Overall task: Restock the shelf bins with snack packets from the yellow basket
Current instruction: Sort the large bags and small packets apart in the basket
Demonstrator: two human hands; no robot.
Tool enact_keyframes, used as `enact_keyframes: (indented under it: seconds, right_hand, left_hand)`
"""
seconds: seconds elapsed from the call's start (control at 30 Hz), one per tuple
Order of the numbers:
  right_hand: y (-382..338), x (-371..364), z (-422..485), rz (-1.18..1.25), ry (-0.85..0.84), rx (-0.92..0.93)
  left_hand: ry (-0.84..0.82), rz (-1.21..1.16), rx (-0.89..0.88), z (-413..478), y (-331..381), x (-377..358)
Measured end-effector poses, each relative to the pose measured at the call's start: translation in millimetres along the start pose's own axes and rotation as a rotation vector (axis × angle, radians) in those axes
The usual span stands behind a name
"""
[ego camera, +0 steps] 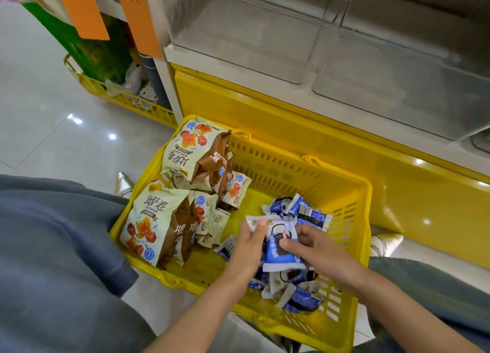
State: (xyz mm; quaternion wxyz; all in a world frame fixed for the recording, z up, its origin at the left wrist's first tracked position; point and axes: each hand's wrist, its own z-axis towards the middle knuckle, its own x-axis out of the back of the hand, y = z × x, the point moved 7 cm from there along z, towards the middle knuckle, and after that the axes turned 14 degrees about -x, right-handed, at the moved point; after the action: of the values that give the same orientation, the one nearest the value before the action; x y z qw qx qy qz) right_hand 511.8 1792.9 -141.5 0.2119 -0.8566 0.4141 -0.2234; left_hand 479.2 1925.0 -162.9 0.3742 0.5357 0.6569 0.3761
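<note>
A yellow basket [291, 164] stands on the floor in front of the shelf. Several cream-and-brown snack bags [159, 220] lie in its left half. Small blue-and-white packets [302, 212] are piled in its right half. My left hand [248, 246] and my right hand [315, 249] are both inside the basket, gripping a bunch of the blue-and-white packets [278, 254] between them, just above the pile. Clear plastic shelf bins [358, 68] sit on the shelf above the basket and look empty.
The shelf's yellow base panel [305, 119] runs right behind the basket. A second yellow basket [127, 98] with other goods stands at the back left under orange tags. My knees in grey trousers flank the basket, over glossy tiled floor.
</note>
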Motion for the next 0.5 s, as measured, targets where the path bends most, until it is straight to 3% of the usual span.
enact_keyframes:
  seconds: [0.1,0.2,0.27,0.4,0.5]
  right_hand:
    - [-5.7,37.2,13.4,0.084,0.243,0.044]
    - [-22.1,81.4,27.9,-0.365,0.645,0.148]
    - [-26.2,94.7,44.2,-0.676,0.778,0.160]
    - [-11.1,94.5,79.3,-1.164,0.768,0.010]
    - [4.5,80.7,89.4,-1.235,0.677,-0.095]
  left_hand:
    - [0.096,0.022,-0.070,13.6,3.4,12.0]
    - [0.134,0.053,-0.056,23.0,1.7,23.4]
    - [0.145,0.075,-0.022,24.9,-2.6,28.0]
    - [0.153,0.101,-0.022,23.4,-7.3,34.3]
    - [0.096,0.161,-0.026,23.2,-8.9,34.7]
